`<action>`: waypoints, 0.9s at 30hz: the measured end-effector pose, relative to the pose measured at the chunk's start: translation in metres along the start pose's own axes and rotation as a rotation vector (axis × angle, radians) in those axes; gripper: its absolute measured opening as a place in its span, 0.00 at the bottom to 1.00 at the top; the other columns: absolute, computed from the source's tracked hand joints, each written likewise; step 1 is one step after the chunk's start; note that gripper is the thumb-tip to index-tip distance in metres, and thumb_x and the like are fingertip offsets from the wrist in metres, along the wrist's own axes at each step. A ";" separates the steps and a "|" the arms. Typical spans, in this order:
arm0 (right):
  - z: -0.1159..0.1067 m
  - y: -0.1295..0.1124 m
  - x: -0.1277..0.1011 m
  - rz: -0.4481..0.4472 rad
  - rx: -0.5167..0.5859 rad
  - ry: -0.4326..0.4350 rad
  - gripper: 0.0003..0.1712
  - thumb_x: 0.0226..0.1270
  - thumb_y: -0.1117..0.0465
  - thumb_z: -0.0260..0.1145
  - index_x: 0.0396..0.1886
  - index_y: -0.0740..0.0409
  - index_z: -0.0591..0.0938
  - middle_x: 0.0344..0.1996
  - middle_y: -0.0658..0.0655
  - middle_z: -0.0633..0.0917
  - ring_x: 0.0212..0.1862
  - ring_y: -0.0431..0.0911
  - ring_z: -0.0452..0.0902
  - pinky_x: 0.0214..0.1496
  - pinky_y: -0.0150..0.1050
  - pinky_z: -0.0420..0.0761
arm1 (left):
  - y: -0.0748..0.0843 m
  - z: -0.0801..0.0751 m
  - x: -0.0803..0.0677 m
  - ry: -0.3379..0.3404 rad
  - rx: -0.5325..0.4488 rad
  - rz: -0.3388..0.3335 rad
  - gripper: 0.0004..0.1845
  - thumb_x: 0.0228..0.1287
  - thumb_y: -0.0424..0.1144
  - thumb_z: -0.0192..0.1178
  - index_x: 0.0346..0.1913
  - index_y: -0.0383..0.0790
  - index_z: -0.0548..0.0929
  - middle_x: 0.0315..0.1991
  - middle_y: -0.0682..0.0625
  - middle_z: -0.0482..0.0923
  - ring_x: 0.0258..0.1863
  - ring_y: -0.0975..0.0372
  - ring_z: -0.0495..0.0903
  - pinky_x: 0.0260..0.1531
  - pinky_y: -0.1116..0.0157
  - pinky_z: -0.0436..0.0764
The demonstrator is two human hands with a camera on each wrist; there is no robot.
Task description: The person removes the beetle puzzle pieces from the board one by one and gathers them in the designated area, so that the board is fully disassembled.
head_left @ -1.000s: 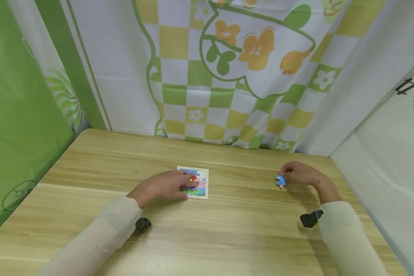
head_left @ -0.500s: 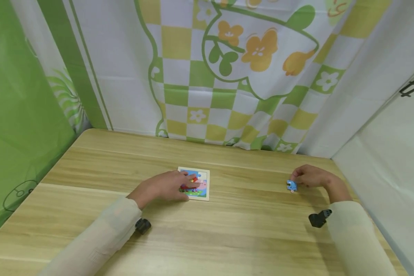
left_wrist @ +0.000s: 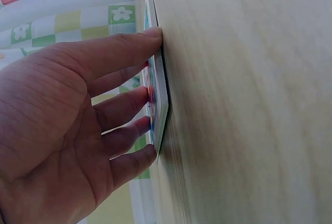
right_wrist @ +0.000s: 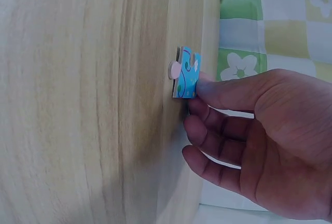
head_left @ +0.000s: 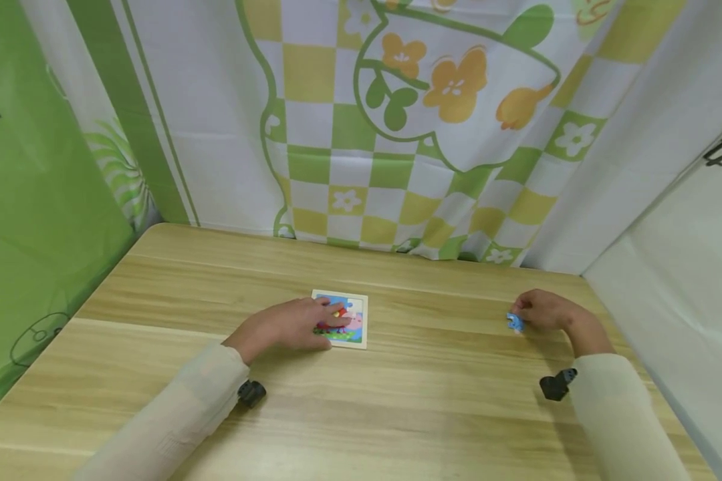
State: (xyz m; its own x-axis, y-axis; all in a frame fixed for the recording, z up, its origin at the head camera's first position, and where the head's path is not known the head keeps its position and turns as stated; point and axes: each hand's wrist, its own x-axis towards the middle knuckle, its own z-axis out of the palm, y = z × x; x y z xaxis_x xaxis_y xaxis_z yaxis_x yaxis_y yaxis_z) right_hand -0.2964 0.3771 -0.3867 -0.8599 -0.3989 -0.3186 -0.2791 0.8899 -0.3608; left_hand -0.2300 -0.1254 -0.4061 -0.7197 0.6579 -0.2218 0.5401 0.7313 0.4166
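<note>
My left hand [head_left: 295,324] rests on a small framed jigsaw puzzle [head_left: 356,339], its fingers spread over the left part of the picture. In the left wrist view the fingertips touch the top of the puzzle [left_wrist: 162,92], and the thumb lies at its near edge. A pale bare patch shows at the puzzle's upper right. Off to the right, my right hand [head_left: 547,310] pinches a blue puzzle piece [head_left: 515,322] between thumb and finger. The right wrist view shows that puzzle piece [right_wrist: 188,79] tilted close to the table, with a pink knob at one side.
Both things are on a wood-grain table [head_left: 397,407]. A checked floral curtain [head_left: 391,174] hangs along its back edge, a green cloth [head_left: 30,200] on the left and a white sheet [head_left: 692,280] on the right. Black wrist cameras [head_left: 556,385] sit at the cuffs.
My right hand has moved to the right with the puzzle piece, and the piece has turned slightly in its fingers. The left hand stays on the puzzle.
</note>
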 end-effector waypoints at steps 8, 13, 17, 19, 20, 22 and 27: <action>-0.001 0.000 -0.001 0.008 -0.034 -0.003 0.10 0.79 0.64 0.58 0.37 0.64 0.82 0.30 0.51 0.80 0.35 0.44 0.69 0.41 0.42 0.70 | -0.001 0.001 0.002 -0.010 0.015 0.002 0.29 0.73 0.43 0.63 0.76 0.49 0.73 0.81 0.45 0.57 0.79 0.44 0.57 0.73 0.44 0.62; -0.001 0.000 0.000 0.015 -0.026 -0.001 0.10 0.80 0.64 0.58 0.38 0.64 0.82 0.30 0.51 0.79 0.35 0.44 0.69 0.40 0.42 0.70 | -0.001 0.001 0.002 -0.022 0.022 0.004 0.29 0.74 0.43 0.62 0.76 0.50 0.73 0.82 0.45 0.57 0.79 0.44 0.56 0.74 0.44 0.61; -0.001 -0.002 0.000 0.015 -0.029 0.011 0.10 0.80 0.62 0.58 0.39 0.63 0.81 0.32 0.54 0.81 0.36 0.46 0.70 0.41 0.43 0.71 | -0.002 0.002 0.002 -0.031 0.020 0.012 0.30 0.74 0.42 0.63 0.76 0.48 0.72 0.82 0.45 0.56 0.80 0.44 0.55 0.74 0.43 0.60; -0.001 -0.004 0.001 0.011 -0.037 0.027 0.11 0.81 0.61 0.58 0.40 0.63 0.82 0.35 0.55 0.82 0.37 0.47 0.73 0.42 0.45 0.74 | -0.002 0.001 0.002 -0.036 0.012 0.012 0.30 0.75 0.42 0.63 0.77 0.49 0.71 0.82 0.46 0.55 0.80 0.44 0.54 0.74 0.43 0.59; -0.001 -0.005 0.001 0.010 -0.037 0.035 0.11 0.81 0.60 0.58 0.41 0.63 0.82 0.36 0.55 0.83 0.38 0.47 0.75 0.42 0.46 0.75 | -0.002 0.001 0.002 -0.036 0.008 0.011 0.30 0.75 0.42 0.63 0.77 0.49 0.71 0.82 0.47 0.55 0.80 0.45 0.54 0.75 0.43 0.59; -0.002 -0.010 0.002 0.005 -0.035 0.054 0.11 0.81 0.59 0.58 0.43 0.62 0.82 0.38 0.56 0.85 0.41 0.49 0.78 0.44 0.49 0.77 | -0.002 0.002 0.002 -0.034 0.003 0.014 0.30 0.75 0.42 0.63 0.77 0.49 0.71 0.82 0.47 0.54 0.80 0.45 0.54 0.74 0.43 0.59; 0.000 -0.032 0.005 -0.063 -0.007 0.115 0.09 0.80 0.61 0.59 0.45 0.62 0.83 0.41 0.59 0.85 0.45 0.52 0.81 0.46 0.53 0.79 | -0.002 0.002 0.001 -0.023 0.004 0.031 0.30 0.76 0.42 0.62 0.77 0.47 0.71 0.82 0.45 0.55 0.80 0.43 0.55 0.74 0.43 0.60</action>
State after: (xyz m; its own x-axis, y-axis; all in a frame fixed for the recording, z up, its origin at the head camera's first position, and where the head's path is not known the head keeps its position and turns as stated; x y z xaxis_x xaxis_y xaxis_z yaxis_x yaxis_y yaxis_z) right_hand -0.2919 0.3463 -0.3765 -0.8839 -0.4263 -0.1924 -0.3367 0.8655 -0.3709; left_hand -0.2312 -0.1258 -0.4093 -0.6928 0.6839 -0.2289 0.5635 0.7114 0.4200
